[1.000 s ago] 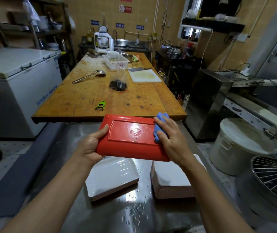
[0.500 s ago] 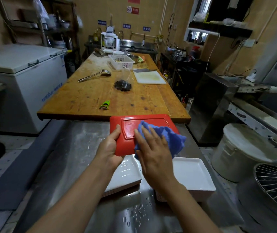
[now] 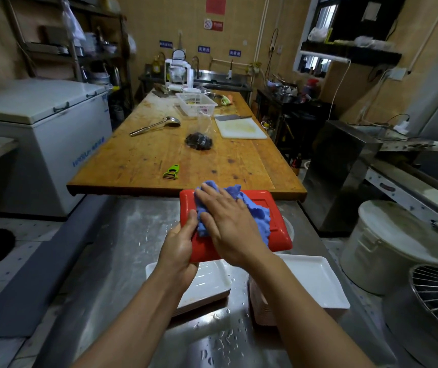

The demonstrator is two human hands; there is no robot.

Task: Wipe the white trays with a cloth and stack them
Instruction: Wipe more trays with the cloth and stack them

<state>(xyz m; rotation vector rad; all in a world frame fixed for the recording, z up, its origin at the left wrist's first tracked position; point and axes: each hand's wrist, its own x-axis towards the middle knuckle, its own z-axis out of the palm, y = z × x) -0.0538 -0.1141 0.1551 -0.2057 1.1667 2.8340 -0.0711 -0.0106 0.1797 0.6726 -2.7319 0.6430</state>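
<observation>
Over the steel tabletop (image 3: 122, 251), near the middle, a red tray (image 3: 279, 221) sits tilted in the air with its underside up. Left hand (image 3: 179, 248) grips the tray's near-left edge, thumb up on the red surface, the other fingers curled under it (out of sight). Right hand (image 3: 228, 221) lies flat on a blue cloth (image 3: 257, 216), fingers straight and slightly spread, pressing the cloth onto the tray, fingertips reaching the far-left corner. Cloth bunches out to the right of the palm. Below the tray, one white tray (image 3: 207, 282) lies wet on the tabletop, and just right of it a stack (image 3: 316, 282) of white trays, open side up. Water drops dot the steel nearer us. Farther off, a wooden table (image 3: 146, 160) carries a green peeler (image 3: 172, 171), a ladle (image 3: 157, 124), a cutting board (image 3: 240, 127) and a white basket (image 3: 196, 103).
</observation>
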